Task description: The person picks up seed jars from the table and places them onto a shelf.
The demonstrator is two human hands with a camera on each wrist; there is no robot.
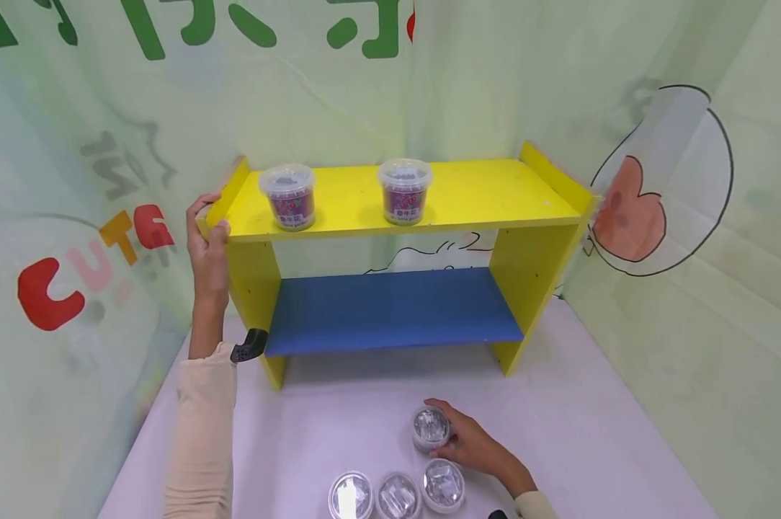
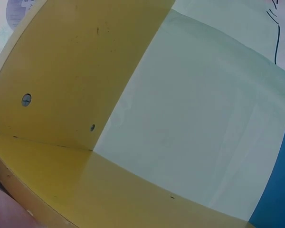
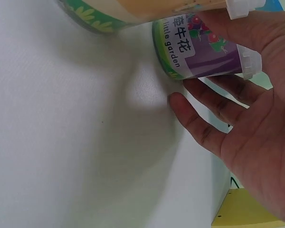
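My left hand (image 1: pixel 207 249) grips the top left corner of a yellow shelf unit (image 1: pixel 390 229), fingers over the side panel and thumb at the front edge. In the left wrist view the panel's yellow inner face (image 2: pixel 76 61) fills much of the picture. On the white surface in front, my right hand (image 1: pixel 473 441) holds a small lidded plastic tub (image 1: pixel 431 427) between thumb and fingers. The right wrist view shows the tub's purple label (image 3: pixel 211 47) with flowers and "little garden" lettering; the right hand's fingers (image 3: pixel 204 130) curve around it. An orange-and-green tub (image 3: pixel 152 9) stands close by.
Two purple-labelled tubs, a left one (image 1: pixel 291 202) and a right one (image 1: pixel 405 194), stand on the yellow top. Below is a blue shelf board (image 1: pixel 390 310). Three more lidded tubs, including one (image 1: pixel 443 484) beside my right hand, stand near the front. Printed cloth (image 1: pixel 676 346) surrounds the surface.
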